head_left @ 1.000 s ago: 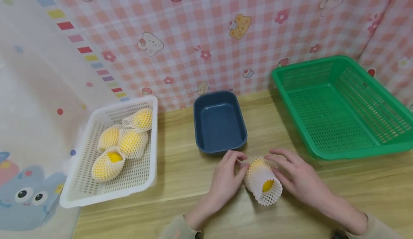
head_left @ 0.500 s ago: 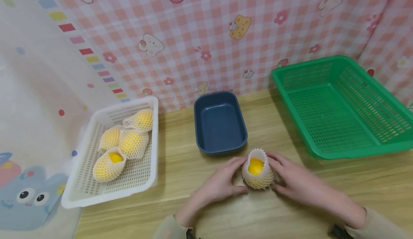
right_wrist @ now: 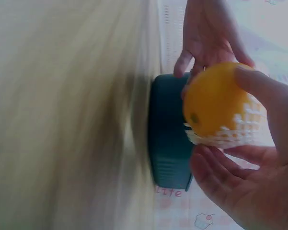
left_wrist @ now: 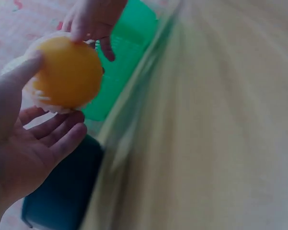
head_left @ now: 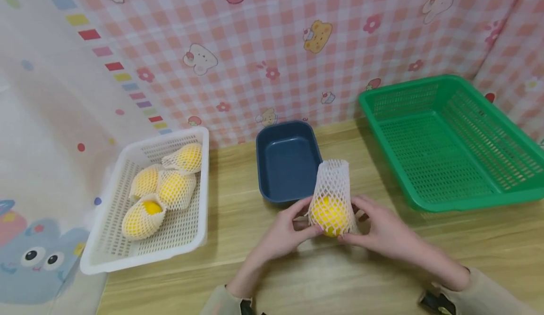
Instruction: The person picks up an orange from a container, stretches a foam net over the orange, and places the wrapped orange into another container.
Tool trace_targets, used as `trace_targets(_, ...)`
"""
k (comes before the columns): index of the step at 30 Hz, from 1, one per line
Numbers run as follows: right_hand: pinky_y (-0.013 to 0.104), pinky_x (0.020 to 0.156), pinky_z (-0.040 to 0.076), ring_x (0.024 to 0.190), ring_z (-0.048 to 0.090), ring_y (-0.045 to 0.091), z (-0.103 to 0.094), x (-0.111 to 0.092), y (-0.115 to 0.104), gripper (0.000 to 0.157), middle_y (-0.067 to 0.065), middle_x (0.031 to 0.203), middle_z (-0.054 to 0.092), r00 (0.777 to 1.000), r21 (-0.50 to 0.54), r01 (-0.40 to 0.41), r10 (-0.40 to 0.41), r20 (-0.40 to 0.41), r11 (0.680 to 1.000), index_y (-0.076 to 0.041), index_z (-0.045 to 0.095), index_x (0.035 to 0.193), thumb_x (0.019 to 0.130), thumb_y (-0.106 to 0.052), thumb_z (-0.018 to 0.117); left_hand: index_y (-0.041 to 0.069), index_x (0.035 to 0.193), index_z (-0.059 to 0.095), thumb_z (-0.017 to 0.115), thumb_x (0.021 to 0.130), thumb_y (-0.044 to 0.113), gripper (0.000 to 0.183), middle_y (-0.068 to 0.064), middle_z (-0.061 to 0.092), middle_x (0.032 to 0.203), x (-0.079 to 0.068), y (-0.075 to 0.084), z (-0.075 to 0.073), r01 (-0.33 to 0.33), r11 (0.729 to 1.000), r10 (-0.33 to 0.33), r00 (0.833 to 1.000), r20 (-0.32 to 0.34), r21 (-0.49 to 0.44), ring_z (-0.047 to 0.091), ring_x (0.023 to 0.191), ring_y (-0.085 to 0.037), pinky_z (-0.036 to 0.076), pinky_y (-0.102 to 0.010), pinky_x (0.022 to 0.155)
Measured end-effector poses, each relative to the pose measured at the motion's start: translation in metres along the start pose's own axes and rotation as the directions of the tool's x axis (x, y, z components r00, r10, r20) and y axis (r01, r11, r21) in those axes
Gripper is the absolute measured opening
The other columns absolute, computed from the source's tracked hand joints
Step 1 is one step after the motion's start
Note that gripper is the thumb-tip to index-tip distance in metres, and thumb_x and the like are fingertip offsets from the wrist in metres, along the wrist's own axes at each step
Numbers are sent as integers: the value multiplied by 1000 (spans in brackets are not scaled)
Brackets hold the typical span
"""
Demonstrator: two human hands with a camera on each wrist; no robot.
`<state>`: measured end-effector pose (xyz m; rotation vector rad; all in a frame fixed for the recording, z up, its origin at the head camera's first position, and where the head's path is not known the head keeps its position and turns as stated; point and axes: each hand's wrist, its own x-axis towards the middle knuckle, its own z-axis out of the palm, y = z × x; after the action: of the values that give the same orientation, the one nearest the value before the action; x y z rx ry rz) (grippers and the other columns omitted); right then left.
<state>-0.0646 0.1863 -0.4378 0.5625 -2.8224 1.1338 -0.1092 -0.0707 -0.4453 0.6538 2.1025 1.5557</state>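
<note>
Both hands hold an orange [head_left: 328, 215] above the table, in front of the blue tub. A white foam net sleeve [head_left: 333, 177] covers its upper side and stretches away from me as a loose tube. My left hand [head_left: 280, 234] grips the left side, thumb on the near face and fingers behind. On the right side my right hand [head_left: 384, 230] does the same. In the left wrist view a broad bare part of the orange [left_wrist: 72, 72] shows out of the net. The right wrist view also shows bare peel [right_wrist: 218, 96], with the net's edge bunched beside it.
To the left stands a white basket [head_left: 199, 201] with several net-wrapped oranges [head_left: 174, 190]. A dark blue tub [head_left: 289, 164] with nothing in it sits just beyond the hands. At right is a green basket [head_left: 433, 159] by the checked cloth [head_left: 255, 31].
The orange has been turned and lifted, so the net's tube now points away from me instead of toward me. Both hands have shifted with thumbs now on its near side.
</note>
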Motion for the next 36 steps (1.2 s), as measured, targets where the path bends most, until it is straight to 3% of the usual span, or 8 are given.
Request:
trace_targets(6,27,76,60,92,64,11,2,15,-18,67,5,118,70,975,33,57,-48,-217,998,-9,68,136,77,-28,93,5,155,48,62,106,35,58,-18,59,154,1,13,-6,-35,999,30,990,-136,-34,64,133,-32,57,-29,109)
trace_targets(10,38,79,62,97,69,20,2,29,-31,68,10,126,67,942,-40,46,-56,-331,998,-6,67,139,80,-30,91,0,154,46,51,112,33,54,-24,58,150,6,26,-3,-50,976,6,979,-205,-211,63,129,-27,58,-42,110)
trace_targets(13,46,84,64,102,74,26,3,37,-41,74,15,137,67,942,-50,45,-59,-331,998,-4,59,147,84,-31,88,-3,153,44,43,114,27,50,-29,57,145,8,32,-2,-55,951,-27,966,-257,-305,66,117,-23,63,-42,101)
trace_targets(18,51,91,64,112,74,35,4,46,-54,96,23,145,64,954,-62,96,-110,-279,993,-1,44,157,79,-28,93,-2,153,46,35,115,26,49,-27,58,146,6,37,-3,-21,953,-83,941,-327,-302,67,119,-23,65,-34,96)
trace_targets(23,52,91,64,110,73,37,4,53,-59,103,21,133,67,935,-129,158,-190,-299,979,-1,45,155,70,-26,99,-4,152,48,35,115,25,48,-27,59,146,3,38,-7,-44,966,-59,920,-388,-253,68,122,-30,64,-37,99)
trace_targets(26,51,89,65,108,73,34,4,55,-58,101,19,132,67,933,-129,150,-184,-310,980,-3,48,153,69,-28,98,-1,153,48,39,114,18,45,-24,58,151,3,39,-8,-73,968,-39,904,-426,-242,66,126,-30,62,-34,101)
trace_targets(30,51,89,65,108,72,33,5,55,-57,100,18,133,66,938,-117,125,-156,-310,985,-4,48,152,69,-31,96,3,155,48,47,111,9,45,-19,54,158,3,38,-7,-132,961,-5,870,-493,-242,65,127,-20,61,-24,98)
trace_targets(36,45,80,66,99,71,26,7,56,-55,98,16,129,66,918,-102,137,-165,-360,985,-5,51,150,68,-30,96,-1,141,63,52,108,3,35,-21,69,140,3,36,-4,-182,963,20,785,-619,-200,72,110,-3,63,-23,93)
